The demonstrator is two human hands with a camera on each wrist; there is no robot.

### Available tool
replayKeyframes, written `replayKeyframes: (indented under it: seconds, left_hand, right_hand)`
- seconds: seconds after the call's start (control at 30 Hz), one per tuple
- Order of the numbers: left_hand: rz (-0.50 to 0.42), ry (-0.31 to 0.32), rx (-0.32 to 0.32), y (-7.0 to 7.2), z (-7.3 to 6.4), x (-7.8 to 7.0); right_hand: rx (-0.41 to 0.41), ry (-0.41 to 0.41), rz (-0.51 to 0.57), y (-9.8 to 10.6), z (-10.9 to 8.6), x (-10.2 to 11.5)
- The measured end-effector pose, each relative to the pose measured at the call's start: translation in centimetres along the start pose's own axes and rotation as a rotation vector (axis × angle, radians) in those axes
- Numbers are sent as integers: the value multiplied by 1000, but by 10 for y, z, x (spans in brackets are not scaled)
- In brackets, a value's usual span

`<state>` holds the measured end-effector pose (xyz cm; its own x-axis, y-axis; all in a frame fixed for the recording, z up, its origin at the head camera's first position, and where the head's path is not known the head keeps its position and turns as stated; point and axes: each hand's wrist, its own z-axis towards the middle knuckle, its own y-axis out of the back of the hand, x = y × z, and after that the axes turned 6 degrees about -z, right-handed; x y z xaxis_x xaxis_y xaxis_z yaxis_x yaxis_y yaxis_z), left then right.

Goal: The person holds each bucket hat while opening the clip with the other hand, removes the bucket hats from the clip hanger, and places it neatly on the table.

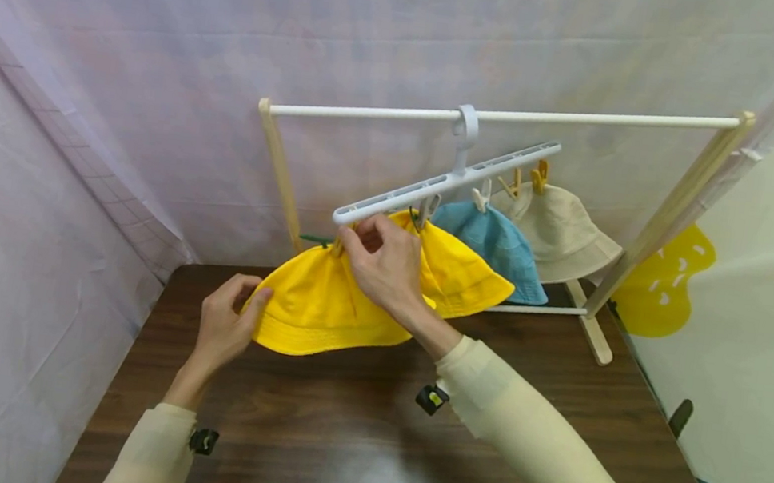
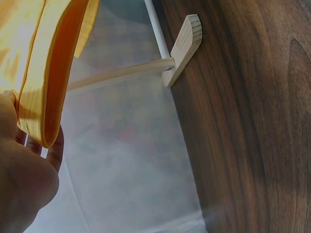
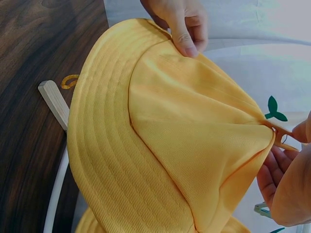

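My left hand (image 1: 226, 322) pinches the brim of a yellow bucket hat (image 1: 310, 304) at its left edge, with the thumb on the near side. Just under the left end of a white clip hanger (image 1: 429, 190), my right hand (image 1: 391, 266) pinches a clothespin (image 3: 279, 133) that grips the hat's crown. A green leaf tab (image 3: 273, 108) sticks up from the crown beside the clothespin. Farther along the hanger, a second yellow hat (image 1: 462, 275), a blue hat (image 1: 491, 242) and a beige hat (image 1: 565, 231) hang from clothespins.
The hanger hooks over the white top bar (image 1: 590, 120) of a wooden-legged rack, and it tilts down to the left. A foot of the rack (image 1: 593, 331) rests on the dark wooden table (image 1: 307, 417). Pale cloth (image 1: 164, 45) hangs behind and at the left.
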<state>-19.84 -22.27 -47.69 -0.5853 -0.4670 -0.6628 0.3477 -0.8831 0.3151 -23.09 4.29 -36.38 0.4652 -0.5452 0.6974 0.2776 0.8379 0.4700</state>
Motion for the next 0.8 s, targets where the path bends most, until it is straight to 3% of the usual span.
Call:
replayKeyframes:
  seconds: [0.2, 0.47, 0.8]
  left_hand:
    - [1, 21, 34, 5, -1, 9]
    - [116, 5, 59, 13, -8, 14]
    - [101, -14, 16, 25, -9, 15]
  right_hand:
    - [13, -8, 10, 1, -1, 0]
    - [27, 3, 25, 3, 0, -1]
    - [21, -3, 24, 1, 0, -3]
